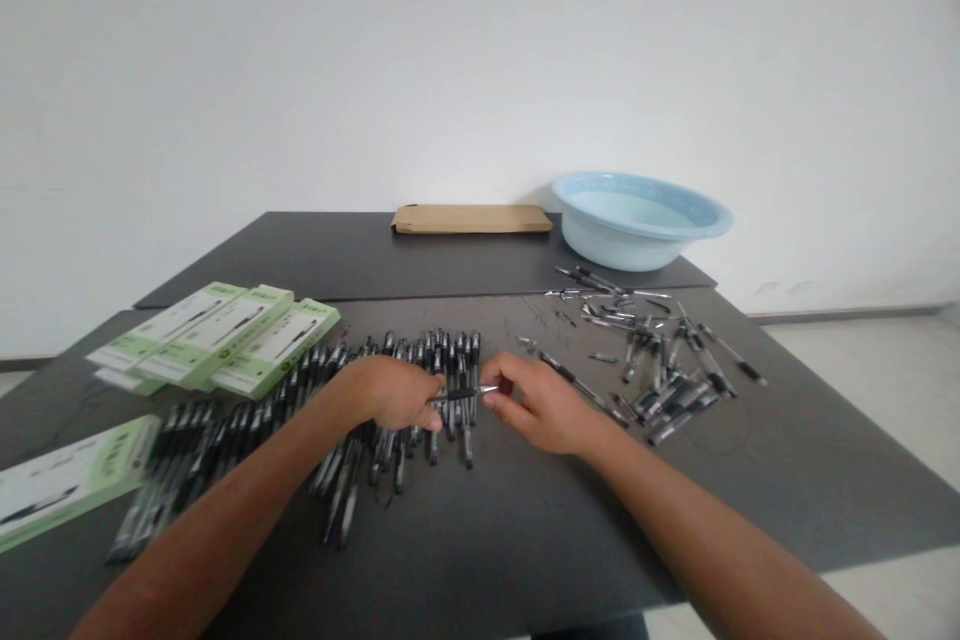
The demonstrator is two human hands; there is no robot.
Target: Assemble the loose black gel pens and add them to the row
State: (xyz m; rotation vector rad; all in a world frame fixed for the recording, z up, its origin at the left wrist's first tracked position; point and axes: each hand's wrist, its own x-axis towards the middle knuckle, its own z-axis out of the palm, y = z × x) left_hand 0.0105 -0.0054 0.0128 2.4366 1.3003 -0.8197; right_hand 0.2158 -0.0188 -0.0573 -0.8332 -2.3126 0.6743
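Between my two hands a gel pen (461, 394) with a dark grip lies level, its pale tip end to the right. My left hand (405, 394) is closed around the pen's left part. At the tip end, the thumb and fingers of my right hand (536, 402) pinch the pen. Under and beyond my left hand spreads a long row of capped pens (349, 490), partly hidden by the hand and forearm. To the right of my right hand lies a loose heap of pens and pen parts (667, 370).
Several green and white pen boxes (240, 335) are stacked at the left, with another box (75, 480) nearer. A flat brown cardboard piece (472, 219) lies at the back. A light blue basin (630, 240) stands at the back right of the dark table (480, 560).
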